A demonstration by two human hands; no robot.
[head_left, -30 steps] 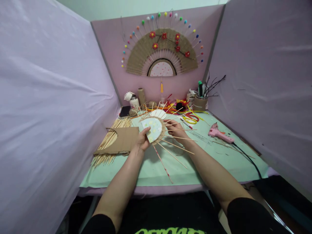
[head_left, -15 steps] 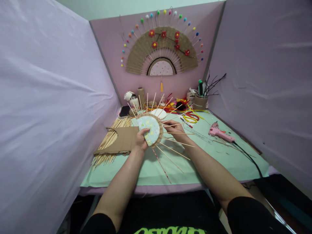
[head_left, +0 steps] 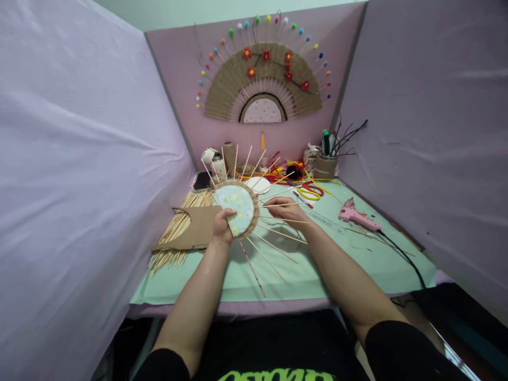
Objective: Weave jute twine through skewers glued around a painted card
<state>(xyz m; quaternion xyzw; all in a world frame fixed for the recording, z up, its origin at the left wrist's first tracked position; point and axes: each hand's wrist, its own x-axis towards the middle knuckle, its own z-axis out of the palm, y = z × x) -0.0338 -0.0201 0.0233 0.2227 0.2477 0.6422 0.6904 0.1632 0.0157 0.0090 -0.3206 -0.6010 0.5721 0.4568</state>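
Note:
In my left hand is a half-round fan base covered in pale blue floral material, the thumb lying on its face. Brown twine is wound in rows along its curved edge, between thin wooden sticks that spread outward like rays. One stick at the bottom has red marks. My right hand is closed in a pinch just off the right side of the curved edge, among the sticks. A loose loop of twine hangs below it; the fingertips seem to hold this twine, though its end is hidden.
Cardboard lies on a pile of sticks at left. At right rests a pink glue gun with a black cord. Scissors, a pen and coloured craft stems are behind. A finished fan hangs on the back wall.
The fan base and my left hand have shifted slightly left. My right hand has drawn a little away from the twined edge, so more of its pinched fingers shows.

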